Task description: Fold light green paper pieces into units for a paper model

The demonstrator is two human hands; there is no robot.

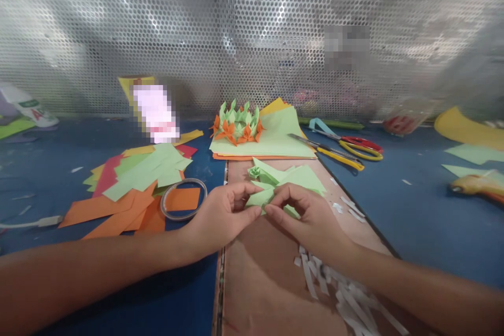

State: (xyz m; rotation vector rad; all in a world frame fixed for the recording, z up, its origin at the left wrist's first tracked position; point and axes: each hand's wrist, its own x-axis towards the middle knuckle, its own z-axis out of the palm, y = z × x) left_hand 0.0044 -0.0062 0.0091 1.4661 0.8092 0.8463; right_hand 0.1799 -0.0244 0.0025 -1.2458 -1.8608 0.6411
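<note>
Between my two hands is a small folded piece of light green paper (260,198). My left hand (226,212) pinches its left side between thumb and fingers. From the right, my right hand (305,215) pinches the same piece, fingertips close to the left thumb. Just behind lie more light green papers (305,178), with a small curled green paper piece (254,172) at their left end. Farther back, a ring of folded green and orange paper flowers (238,123) stands on a stack of coloured sheets (275,139). My fingers partly hide the folds.
Orange strips (114,215), mixed paper cuttings (149,170) and a tape roll (184,199) lie left. Scissors (360,148) and a yellow cutter knife (334,155) are back right. White paper scraps (346,294) lie near my right forearm. A perforated metal sheet (252,26) rises behind.
</note>
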